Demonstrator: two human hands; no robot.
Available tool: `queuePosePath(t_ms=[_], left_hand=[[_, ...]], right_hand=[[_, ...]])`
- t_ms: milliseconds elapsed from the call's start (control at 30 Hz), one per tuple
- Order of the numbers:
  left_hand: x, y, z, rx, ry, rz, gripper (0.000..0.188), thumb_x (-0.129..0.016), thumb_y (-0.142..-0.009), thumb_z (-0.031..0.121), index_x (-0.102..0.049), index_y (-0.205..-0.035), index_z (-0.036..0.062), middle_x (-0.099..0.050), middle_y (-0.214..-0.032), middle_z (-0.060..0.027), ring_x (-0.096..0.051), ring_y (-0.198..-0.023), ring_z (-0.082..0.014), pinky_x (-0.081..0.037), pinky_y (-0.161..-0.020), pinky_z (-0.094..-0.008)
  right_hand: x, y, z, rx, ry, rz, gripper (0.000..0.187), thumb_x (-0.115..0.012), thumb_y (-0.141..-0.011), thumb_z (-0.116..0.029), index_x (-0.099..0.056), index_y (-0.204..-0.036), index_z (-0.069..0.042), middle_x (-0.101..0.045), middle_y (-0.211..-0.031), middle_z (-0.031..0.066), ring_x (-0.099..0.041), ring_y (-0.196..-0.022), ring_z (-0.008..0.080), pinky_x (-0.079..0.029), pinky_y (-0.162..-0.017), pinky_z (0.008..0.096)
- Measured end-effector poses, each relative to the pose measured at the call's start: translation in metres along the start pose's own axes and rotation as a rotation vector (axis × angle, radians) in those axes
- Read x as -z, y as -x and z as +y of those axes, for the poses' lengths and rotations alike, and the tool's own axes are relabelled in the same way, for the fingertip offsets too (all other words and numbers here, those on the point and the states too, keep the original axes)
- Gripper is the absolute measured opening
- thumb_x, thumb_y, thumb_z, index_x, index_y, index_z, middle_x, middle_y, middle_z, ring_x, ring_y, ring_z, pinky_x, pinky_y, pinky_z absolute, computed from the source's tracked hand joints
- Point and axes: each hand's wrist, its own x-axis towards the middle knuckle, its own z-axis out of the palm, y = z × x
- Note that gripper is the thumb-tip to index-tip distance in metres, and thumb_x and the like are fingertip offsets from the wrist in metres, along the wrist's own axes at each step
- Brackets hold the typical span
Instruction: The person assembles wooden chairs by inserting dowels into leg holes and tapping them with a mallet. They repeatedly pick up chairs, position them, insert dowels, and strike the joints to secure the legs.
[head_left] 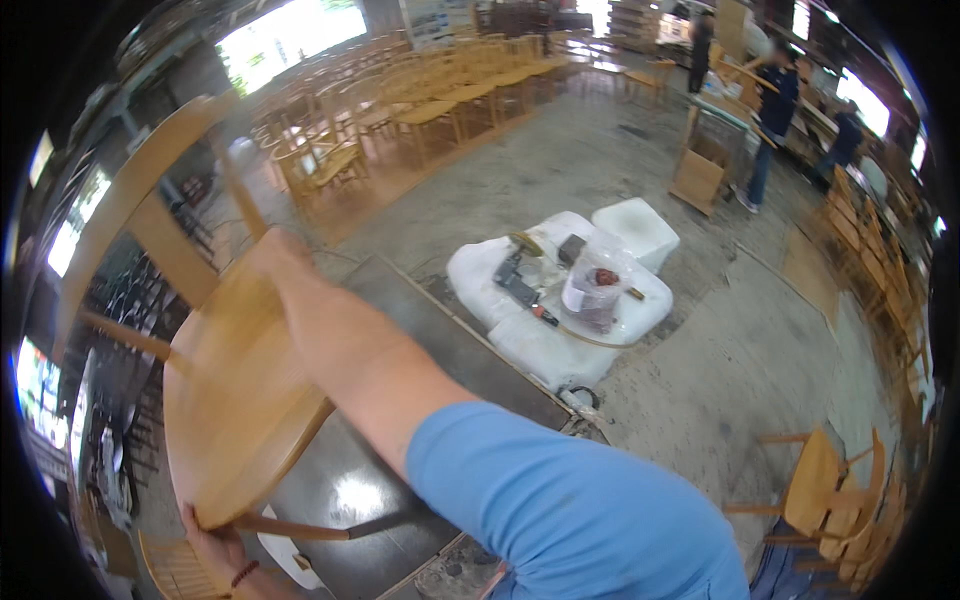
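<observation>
A light wooden chair (238, 365) with a rounded seat and curved backrest is tilted in front of me at the left, over a dark, shiny tabletop-like surface (400, 300). My right hand (282, 255) reaches across and is closed around the chair where a back post meets the seat; motion blurs it, and its fingertips are hidden. At the seat's near edge, my left hand (212, 542) grips the rim, thumb on top and the other fingers mostly out of sight. A beaded bracelet circles that wrist. One chair leg points over the dark surface.
White wrapped bundles (530, 345) on the floor carry a power tool (515, 280) and a clear plastic bag (595, 300). Rows of chairs (440, 110) stand at the back left. More chairs (815, 485) lie at the right. A person (775, 105) stands near a wooden cart (705, 170).
</observation>
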Motion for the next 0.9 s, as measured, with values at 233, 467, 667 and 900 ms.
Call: queuePosePath(t_ms=[233,467,667,900], left_hand=[[0.002,0.034,-0.017,-0.098,0.122,0.05,0.038,-0.06,-0.09,0.027,-0.058,-0.117,0.0001,-0.063,-0.113,-0.0077,-0.06,-0.105,-0.0207,-0.047,-0.091,-0.0341],[0.022,0.15,-0.024,-0.249,0.139,-0.059,0.041,-0.054,-0.092,0.022,-0.051,-0.124,-0.0036,-0.059,-0.119,-0.0125,-0.057,-0.111,-0.022,-0.044,-0.096,-0.0351],[0.013,0.238,-0.053,-0.418,0.166,-0.115,0.047,-0.054,-0.093,0.021,-0.042,-0.132,-0.0024,-0.054,-0.126,-0.0122,-0.054,-0.115,-0.0218,-0.044,-0.096,-0.0341],[0.002,0.326,-0.116,-0.352,-0.1,-0.143,0.047,-0.055,-0.095,0.021,-0.04,-0.132,-0.0032,-0.05,-0.125,-0.0103,-0.049,-0.113,-0.0183,-0.039,-0.097,-0.0324]], right_hand=[[0.025,0.009,0.003,0.281,0.226,0.05,0.046,-0.061,-0.079,-0.032,-0.067,-0.109,0.002,-0.065,-0.111,0.0252,-0.061,-0.113,0.0322,-0.049,-0.093,0.04],[0.072,0.171,-0.024,0.455,-0.228,0.223,0.047,-0.056,-0.083,-0.022,-0.06,-0.121,0.005,-0.07,-0.09,0.0204,-0.068,-0.09,0.0257,-0.051,-0.081,0.0354],[0.11,0.305,-0.108,0.778,-0.447,0.214,0.043,-0.044,-0.088,-0.01,-0.055,-0.127,0.005,-0.069,-0.087,0.0179,-0.068,-0.081,0.0194,-0.053,-0.064,0.0296],[0.108,0.404,-0.197,0.566,-0.918,-0.481,0.097,-0.053,-0.087,-0.062,-0.003,-0.151,-0.009,-0.023,-0.147,0.0319,-0.041,-0.128,0.0482,-0.042,-0.098,0.0577]])
